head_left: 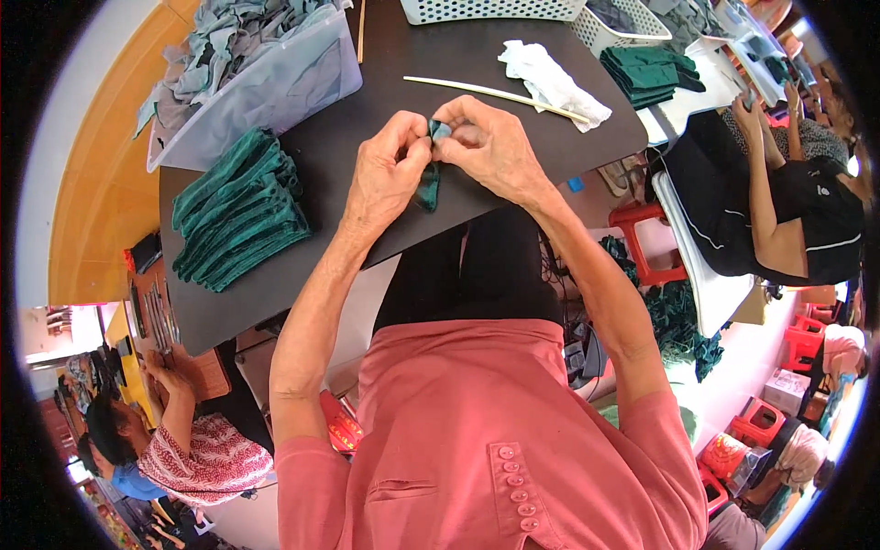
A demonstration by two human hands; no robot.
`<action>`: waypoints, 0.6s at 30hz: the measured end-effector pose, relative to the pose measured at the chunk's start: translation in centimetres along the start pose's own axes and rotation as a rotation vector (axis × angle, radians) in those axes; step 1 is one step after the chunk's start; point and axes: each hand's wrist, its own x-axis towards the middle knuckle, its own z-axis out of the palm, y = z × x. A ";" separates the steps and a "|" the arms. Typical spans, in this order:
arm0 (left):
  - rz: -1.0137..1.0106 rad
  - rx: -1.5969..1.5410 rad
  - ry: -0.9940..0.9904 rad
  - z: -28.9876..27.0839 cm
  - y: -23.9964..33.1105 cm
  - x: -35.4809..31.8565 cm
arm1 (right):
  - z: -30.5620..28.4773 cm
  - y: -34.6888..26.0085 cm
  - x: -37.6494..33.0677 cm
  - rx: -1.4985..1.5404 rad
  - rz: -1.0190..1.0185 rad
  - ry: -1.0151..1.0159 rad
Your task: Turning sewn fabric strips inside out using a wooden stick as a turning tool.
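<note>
Close together over the dark table's near edge, my left hand (392, 170) and my right hand (486, 147) pinch a small strip of dark green velvety fabric (428, 190). Its lower end hangs below my fingers, while a paler grey-blue bit shows between the fingertips. Most of the strip's upper part is hidden by my fingers. Left of my left hand lies a stack of folded dark green fabric pieces (240, 215). Beyond my right hand, a thin pale stick (495, 96) rests partly across a crumpled white cloth (548, 75).
A translucent bin (266, 101) heaped with grey fabric scraps stands at the back left of the table (367, 261). White perforated baskets (495, 9) line the far edge. More folded green fabric (649, 75) lies at right, near a seated person (779, 192). Another person (197, 449) sits at left.
</note>
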 end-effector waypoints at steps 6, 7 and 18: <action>0.025 -0.009 0.017 0.7 0.7 -0.6 | 0.5 -0.6 0.1 0.052 0.165 0.099; 0.041 -0.043 0.015 1.3 0.9 -0.9 | 0.4 -0.5 0.1 0.054 0.163 0.099; 0.035 -0.129 0.233 -0.6 3.0 -0.3 | -0.7 -1.7 0.2 0.283 0.116 0.056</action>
